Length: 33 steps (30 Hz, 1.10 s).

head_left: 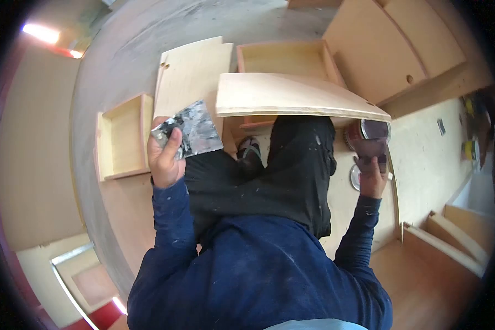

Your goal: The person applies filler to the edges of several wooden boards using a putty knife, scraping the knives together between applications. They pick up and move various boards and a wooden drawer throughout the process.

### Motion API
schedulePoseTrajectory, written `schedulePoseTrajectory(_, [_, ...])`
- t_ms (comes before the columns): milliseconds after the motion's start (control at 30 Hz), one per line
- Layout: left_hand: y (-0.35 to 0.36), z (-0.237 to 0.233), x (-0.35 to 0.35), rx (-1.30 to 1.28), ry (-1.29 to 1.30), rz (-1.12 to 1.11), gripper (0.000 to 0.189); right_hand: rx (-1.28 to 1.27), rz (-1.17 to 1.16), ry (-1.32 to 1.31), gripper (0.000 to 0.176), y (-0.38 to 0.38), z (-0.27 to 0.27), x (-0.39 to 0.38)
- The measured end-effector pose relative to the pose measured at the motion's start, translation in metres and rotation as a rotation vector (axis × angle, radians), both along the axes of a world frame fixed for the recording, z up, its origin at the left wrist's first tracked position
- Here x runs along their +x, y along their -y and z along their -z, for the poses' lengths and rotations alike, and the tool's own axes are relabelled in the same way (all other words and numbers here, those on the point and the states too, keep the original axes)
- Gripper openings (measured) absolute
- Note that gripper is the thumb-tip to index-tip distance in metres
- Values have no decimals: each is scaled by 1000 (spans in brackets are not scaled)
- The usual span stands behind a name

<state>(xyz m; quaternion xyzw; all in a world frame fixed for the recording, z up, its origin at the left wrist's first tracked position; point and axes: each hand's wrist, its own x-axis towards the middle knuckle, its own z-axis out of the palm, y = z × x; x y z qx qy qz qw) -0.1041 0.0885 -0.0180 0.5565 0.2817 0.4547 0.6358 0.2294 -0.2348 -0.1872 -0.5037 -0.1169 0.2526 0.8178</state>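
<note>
A flat, roughly square plate (pixel 195 130) smeared with black, grey and white paste is in my left hand (pixel 166 155), thumb on top of it. At the right, my right hand (pixel 373 175) grips a dark, thin scraper (pixel 373 149), its wide end at the front of an open can (pixel 351 136). A round lid (pixel 356 177) lies just left of my right hand. Across my knees rests a pale wooden panel (pixel 291 94), its long edge facing me.
Wooden drawers stand beyond the panel (pixel 286 58) and at the left (pixel 124 137). More boards (pixel 195 69) lie at the front left, and large panels (pixel 374 49) at the front right. Wooden parts (pixel 443 247) are at the lower right. A person's arm (pixel 485 132) shows at the far right.
</note>
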Motion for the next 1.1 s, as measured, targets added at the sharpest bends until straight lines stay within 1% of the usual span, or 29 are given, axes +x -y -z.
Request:
schedulePoseTrajectory(33, [8, -5, 13, -48, 79, -8, 11, 33, 49, -85, 39, 2, -1, -11])
schedulePoseTrajectory(67, [16, -6, 24, -88, 59, 41, 14, 52, 31, -65, 40, 9, 15, -19])
schedulePoseTrajectory(100, [25, -2, 32, -103, 103, 138, 19, 66, 10, -44, 41, 14, 29, -29])
schedulePoseTrajectory(167, [50, 2, 60, -196, 87, 234, 23, 35, -65, -51, 45, -3, 6, -64])
schedulePoseTrajectory(200, [62, 12, 75, -259, 99, 264, 25, -27, -147, 16, 45, -12, -6, -72])
schedulePoseTrajectory(267, [82, 29, 108, -354, 89, 378, 25, 46, -215, 61, 46, -32, -38, -88])
schedulePoseTrajectory(300, [89, 41, 118, -416, 60, 428, 26, 185, -217, 49, 47, -38, -57, -94])
schedulePoseTrajectory(333, [97, 45, 130, -430, 45, 475, 26, -38, -179, 424, 50, -32, -73, -92])
schedulePoseTrajectory(367, [104, 48, 141, -510, 13, 451, 25, -268, -161, 788, 55, -29, -86, -91])
schedulePoseTrajectory(400, [110, 48, 148, -583, -21, 408, 24, -224, -126, 855, 67, -29, -99, -92])
schedulePoseTrajectory(433, [115, 46, 156, -598, -63, 388, 24, -221, -121, 846, 67, -27, -98, -94])
schedulePoseTrajectory(500, [127, 38, 173, -545, -46, 347, 23, -285, -65, 1190, 68, -24, -98, -96])
schedulePoseTrajectory(533, [129, 42, 176, -547, -53, 368, 23, -386, -46, 1238, 63, -21, -95, -96])
schedulePoseTrajectory(567, [131, 49, 175, -360, -36, 414, 22, -410, -25, 1228, 63, -17, -83, -92])
schedulePoseTrajectory(633, [134, 52, 176, -297, 35, 523, 19, -733, 140, 1104, 67, -8, -46, -75])
schedulePoseTrajectory(667, [128, 50, 173, -172, -81, 576, 19, -721, 151, 953, 67, 1, -38, -65])
schedulePoseTrajectory(733, [131, 52, 178, -43, -193, 634, 19, -690, 214, 774, 69, 15, -29, -70])
schedulePoseTrajectory(767, [141, 54, 185, 33, -276, 522, 19, -668, 249, 686, 70, 20, -28, -73])
schedulePoseTrajectory(800, [141, 56, 188, 106, -378, 407, 19, -744, 253, 828, 70, 11, -48, -84])
schedulePoseTrajectory(900, [143, 78, 197, 262, -384, 399, 18, -696, 281, 1105, 66, -5, -66, -104])
schedulePoseTrajectory(967, [156, 71, 197, 276, -339, 343, 20, -670, 177, 1145, 65, -7, -62, -107])
schedulePoseTrajectory(1033, [159, 69, 191, 328, -317, 260, 22, -766, 229, 1071, 64, -13, -40, -106])
schedulePoseTrajectory(1067, [155, 72, 189, 250, -301, 216, 22, -905, 165, 1029, 61, -10, -34, -98])
schedulePoseTrajectory(1100, [151, 77, 189, 174, -280, 170, 22, -898, 163, 1041, 61, -7, -32, -95])
